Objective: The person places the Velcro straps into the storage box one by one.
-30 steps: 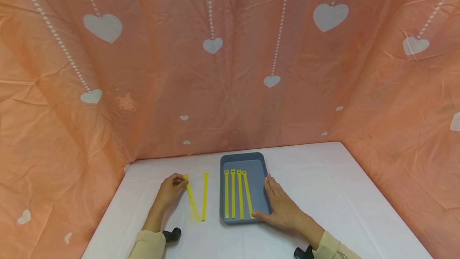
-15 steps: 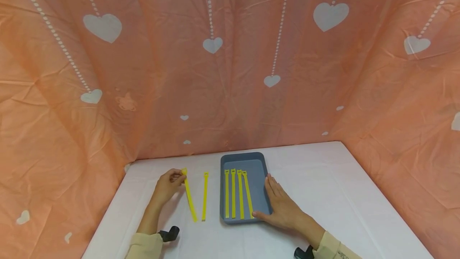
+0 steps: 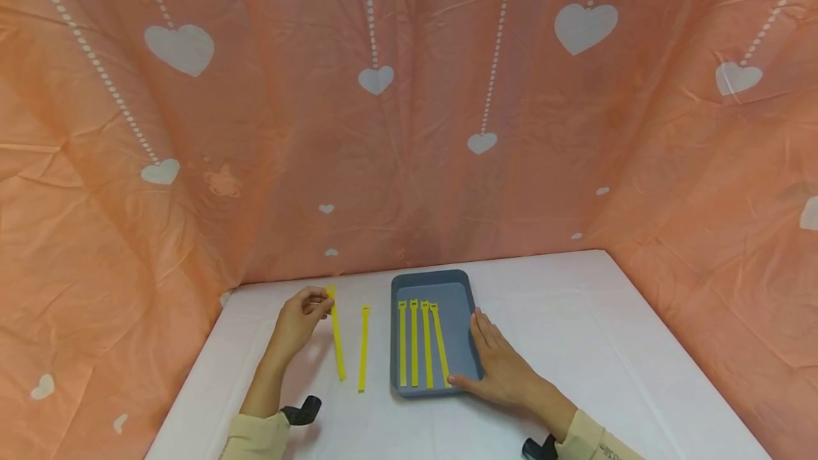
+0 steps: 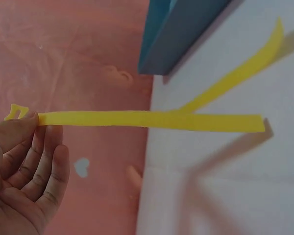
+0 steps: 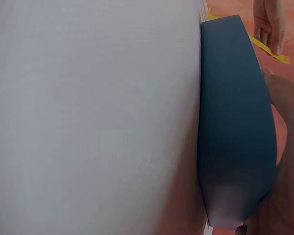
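Observation:
Between thumb and fingertips, my left hand (image 3: 297, 324) pinches a yellow hook-and-loop cable tie (image 3: 338, 346) just below its slotted head. In the left wrist view this cable tie (image 4: 147, 119) stretches out straight, its tail over the white table. A second yellow cable tie (image 3: 363, 350) lies on the table between that hand and the grey-blue tray (image 3: 459, 318). Several more cable ties (image 3: 415, 346) lie side by side in the tray, the rightmost slanted. My right hand (image 3: 505, 371) rests with straight fingers along the tray's right side, thumb at its near rim.
The white-covered table (image 3: 575, 332) meets a pink curtain (image 3: 415, 183) with white hearts at the back and both sides. Black camera mounts (image 3: 303, 412) sit at the wrists. In the right wrist view the tray's outer wall (image 5: 235, 112) stands on the table.
My left hand has raised the pinched cable tie and moved slightly away from me; its tail has lifted and swung more upright. The right hand and tray have stayed in place.

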Motion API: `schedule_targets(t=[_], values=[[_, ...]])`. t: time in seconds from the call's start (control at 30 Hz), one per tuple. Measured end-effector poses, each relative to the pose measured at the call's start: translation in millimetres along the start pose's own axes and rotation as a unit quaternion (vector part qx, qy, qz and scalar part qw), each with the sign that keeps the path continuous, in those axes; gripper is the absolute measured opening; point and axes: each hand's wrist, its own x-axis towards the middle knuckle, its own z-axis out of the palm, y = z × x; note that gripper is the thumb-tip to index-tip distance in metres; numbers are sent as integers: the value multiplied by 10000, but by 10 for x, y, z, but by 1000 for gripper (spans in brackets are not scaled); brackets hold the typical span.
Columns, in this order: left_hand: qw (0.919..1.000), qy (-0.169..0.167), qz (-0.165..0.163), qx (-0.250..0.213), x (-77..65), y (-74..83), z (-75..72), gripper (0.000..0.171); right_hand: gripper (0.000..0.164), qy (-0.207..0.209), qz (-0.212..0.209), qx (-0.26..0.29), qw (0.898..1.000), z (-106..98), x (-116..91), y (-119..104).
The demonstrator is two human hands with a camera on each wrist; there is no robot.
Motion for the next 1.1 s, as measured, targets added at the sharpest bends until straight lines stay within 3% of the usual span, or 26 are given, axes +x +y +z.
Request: schedule_targets(t=[0.6,1.1], values=[[9987,124,315,-383,84,320,144,20,125,-6,-20,-11,10000,9,4,1],[9966,-225,261,-754,137,568,368,23,125,22,50,-32,10000,12,0,-8]])
